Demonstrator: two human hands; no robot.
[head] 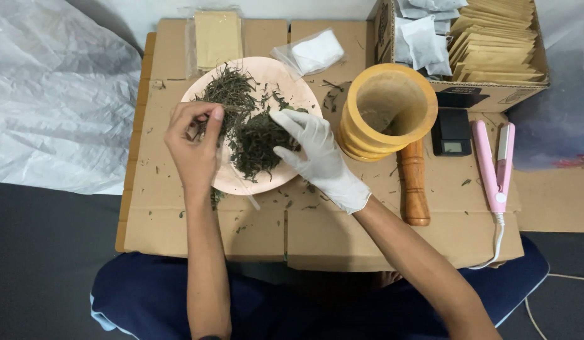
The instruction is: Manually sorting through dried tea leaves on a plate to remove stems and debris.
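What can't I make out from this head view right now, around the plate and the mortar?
- Head view: the right hand, gloved, covers part of the dried herbs; what its fingers grip is hidden.
- The left hand hides the plate rim beneath it; the stem it pinches is too thin to tell.
- Mortar bottom is in shadow.
- Scale display is too small.
- Carton is cut off by the top edge.

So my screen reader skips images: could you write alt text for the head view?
A bare left hand and white-gloved right hand sort dried green herbs on a round pink plate atop flattened brown cardboard, beside a yellow wooden mortar.
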